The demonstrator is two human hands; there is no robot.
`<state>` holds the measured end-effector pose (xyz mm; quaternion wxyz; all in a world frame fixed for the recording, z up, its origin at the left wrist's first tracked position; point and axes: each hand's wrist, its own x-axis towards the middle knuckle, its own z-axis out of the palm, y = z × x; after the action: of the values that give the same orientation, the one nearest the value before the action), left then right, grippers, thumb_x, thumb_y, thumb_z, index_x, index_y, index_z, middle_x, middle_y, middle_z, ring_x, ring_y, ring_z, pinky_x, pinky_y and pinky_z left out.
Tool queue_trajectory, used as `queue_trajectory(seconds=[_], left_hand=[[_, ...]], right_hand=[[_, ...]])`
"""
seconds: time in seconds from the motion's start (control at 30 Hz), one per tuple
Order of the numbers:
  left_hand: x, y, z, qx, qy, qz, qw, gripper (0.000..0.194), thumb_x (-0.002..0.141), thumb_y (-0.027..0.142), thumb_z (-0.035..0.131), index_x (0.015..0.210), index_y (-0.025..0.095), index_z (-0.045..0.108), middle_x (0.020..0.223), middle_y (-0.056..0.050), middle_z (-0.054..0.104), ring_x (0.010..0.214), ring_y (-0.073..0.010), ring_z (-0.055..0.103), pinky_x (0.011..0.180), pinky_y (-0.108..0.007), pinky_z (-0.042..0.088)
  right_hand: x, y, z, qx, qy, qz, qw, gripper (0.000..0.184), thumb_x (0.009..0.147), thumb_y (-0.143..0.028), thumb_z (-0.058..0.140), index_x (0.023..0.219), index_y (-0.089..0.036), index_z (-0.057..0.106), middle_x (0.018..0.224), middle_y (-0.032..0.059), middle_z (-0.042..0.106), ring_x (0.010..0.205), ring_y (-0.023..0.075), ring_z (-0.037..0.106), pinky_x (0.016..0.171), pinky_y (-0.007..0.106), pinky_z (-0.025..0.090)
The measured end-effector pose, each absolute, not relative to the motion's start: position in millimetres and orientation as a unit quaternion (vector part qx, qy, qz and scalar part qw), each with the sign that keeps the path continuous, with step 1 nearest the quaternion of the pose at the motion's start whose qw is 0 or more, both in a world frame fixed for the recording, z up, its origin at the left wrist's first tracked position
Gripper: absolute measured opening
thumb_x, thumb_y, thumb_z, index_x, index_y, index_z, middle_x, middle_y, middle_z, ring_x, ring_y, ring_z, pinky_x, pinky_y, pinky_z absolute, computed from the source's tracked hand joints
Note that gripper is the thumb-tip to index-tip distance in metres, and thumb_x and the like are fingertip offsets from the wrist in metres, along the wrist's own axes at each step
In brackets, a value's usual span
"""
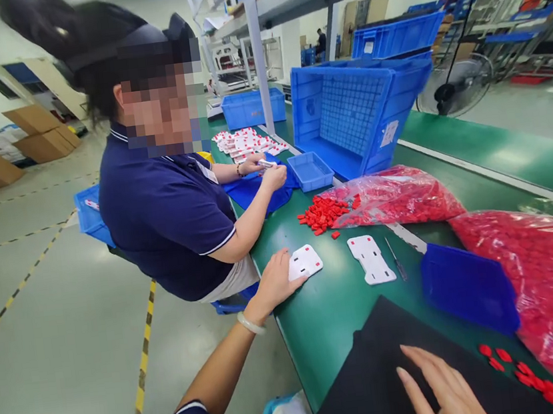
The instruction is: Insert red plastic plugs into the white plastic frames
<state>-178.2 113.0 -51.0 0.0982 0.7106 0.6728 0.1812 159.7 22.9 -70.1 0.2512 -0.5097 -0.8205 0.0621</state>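
My left hand reaches out to the table's near edge and rests on a white plastic plate, fingers curled over its left side. A second white plate lies flat just to the right, with a thin dark tool beside it. My right hand lies flat and open on a black mat at the bottom of the view, holding nothing. A few small red pieces lie to its right.
A co-worker in a navy shirt sits at the left, handling a white part. On the green table are a heap of red pieces, two red bags, a blue lid, a small blue tray and a big blue crate.
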Motion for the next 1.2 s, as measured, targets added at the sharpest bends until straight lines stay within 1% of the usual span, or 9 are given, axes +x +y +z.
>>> queue_trajectory(seconds=[0.1,0.2,0.3,0.37,0.53,0.6,0.73,0.93,1.2], left_hand=[[-146.7,80.5,-38.0,0.737,0.634,0.183,0.147,0.059,0.083,0.051,0.064,0.124,0.013,0.045,0.135,-0.018,0.051,0.122,-0.0280,0.054,0.101,-0.040,0.047],[-105.8,44.0,-29.4,0.789,0.538,0.183,0.232,0.066,0.077,0.052,0.070,0.125,0.015,0.045,0.140,-0.017,0.048,0.124,-0.0296,0.052,0.104,-0.042,0.046],[-71.7,20.4,-29.1,0.816,0.488,0.142,0.275,0.062,0.072,0.048,0.077,0.117,0.014,0.051,0.144,-0.018,0.043,0.127,-0.0330,0.048,0.107,-0.044,0.044],[-57.9,14.7,-30.6,0.816,0.496,0.111,0.276,0.060,0.071,0.044,0.079,0.115,0.012,0.053,0.142,-0.019,0.044,0.123,-0.0347,0.050,0.104,-0.046,0.046],[-50.3,15.7,-29.0,0.809,0.519,0.080,0.265,0.061,0.074,0.041,0.077,0.120,0.011,0.052,0.134,-0.018,0.049,0.113,-0.0327,0.053,0.097,-0.046,0.050],[-50.9,16.4,-27.8,0.806,0.520,0.079,0.271,0.059,0.073,0.041,0.078,0.118,0.012,0.052,0.133,-0.016,0.049,0.111,-0.0313,0.054,0.096,-0.045,0.050],[-50.4,15.9,-29.2,0.805,0.521,0.085,0.271,0.056,0.073,0.039,0.078,0.117,0.015,0.052,0.132,-0.015,0.049,0.109,-0.0296,0.053,0.096,-0.045,0.050],[-48.4,14.5,-33.0,0.811,0.521,0.085,0.251,0.054,0.074,0.040,0.077,0.114,0.013,0.053,0.131,-0.015,0.049,0.110,-0.0295,0.053,0.096,-0.043,0.050],[-46.8,16.3,-29.1,0.806,0.525,0.096,0.255,0.052,0.072,0.035,0.079,0.112,0.014,0.053,0.128,-0.014,0.050,0.110,-0.0300,0.054,0.097,-0.044,0.049]], right_hand=[[156.1,38.3,-60.4,-0.562,-0.786,0.061,0.248,0.041,0.096,-0.047,0.041,0.117,-0.018,0.060,0.113,0.0107,0.067,0.103,0.0258,0.063,0.087,0.040,0.053],[150.3,63.0,-62.6,-0.604,-0.759,0.075,0.231,0.045,0.097,-0.044,0.037,0.120,-0.012,0.060,0.118,0.0148,0.064,0.108,0.0297,0.058,0.092,0.045,0.049],[149.0,86.9,-67.8,-0.614,-0.756,0.091,0.208,0.042,0.098,-0.038,0.037,0.121,-0.010,0.059,0.117,0.0158,0.064,0.108,0.0311,0.057,0.092,0.046,0.048],[150.0,94.8,-66.3,-0.609,-0.762,0.113,0.192,0.037,0.098,-0.035,0.038,0.115,-0.013,0.062,0.108,0.0130,0.067,0.101,0.0295,0.060,0.087,0.044,0.049],[154.2,73.2,-48.5,-0.549,-0.798,0.180,0.169,0.024,0.099,-0.038,0.042,0.093,-0.024,0.061,0.091,0.0010,0.068,0.085,0.0177,0.063,0.074,0.028,0.048],[153.0,55.6,-47.2,-0.523,-0.817,0.186,0.158,0.021,0.098,-0.037,0.044,0.091,-0.025,0.060,0.086,-0.0005,0.067,0.081,0.0172,0.061,0.073,0.028,0.046],[138.0,40.2,-60.8,-0.529,-0.825,0.145,0.138,0.022,0.098,-0.027,0.041,0.083,-0.020,0.056,0.077,0.0035,0.063,0.075,0.0214,0.057,0.071,0.033,0.039],[125.9,79.2,-67.3,-0.562,-0.814,0.076,0.122,0.019,0.095,-0.017,0.043,0.078,-0.021,0.051,0.071,0.0042,0.060,0.069,0.0227,0.054,0.066,0.033,0.033],[131.5,41.2,-60.6,-0.541,-0.830,0.058,0.125,0.021,0.097,-0.023,0.042,0.078,-0.022,0.050,0.068,0.0017,0.059,0.069,0.0208,0.055,0.068,0.031,0.034]])
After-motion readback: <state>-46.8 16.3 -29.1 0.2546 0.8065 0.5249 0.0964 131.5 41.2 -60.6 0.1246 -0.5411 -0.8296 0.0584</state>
